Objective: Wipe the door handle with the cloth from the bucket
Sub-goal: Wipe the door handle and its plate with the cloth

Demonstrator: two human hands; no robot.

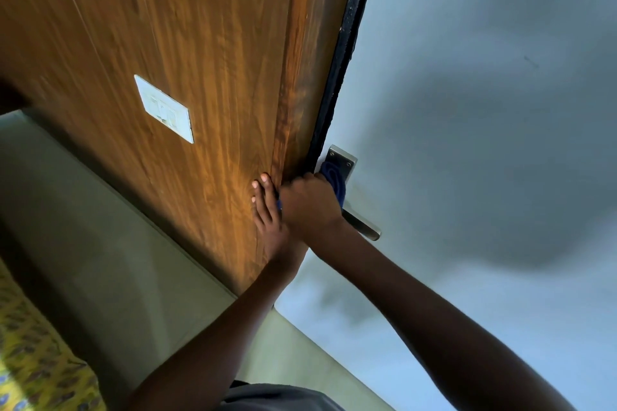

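Blue cloth (335,182) is rubbing the door handle (359,225) at frame centre, right hand (309,205) clamped on it; left hand (267,207) is lying flat, fingers spread, bracing the wooden door (187,43). Wiping underway, lever end seemingly left.

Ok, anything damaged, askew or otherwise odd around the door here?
Nothing much: the black door edge strip looks chipped and rough. The right hand presses the blue cloth on the silver metal handle; the left hand braces the brown wooden door.
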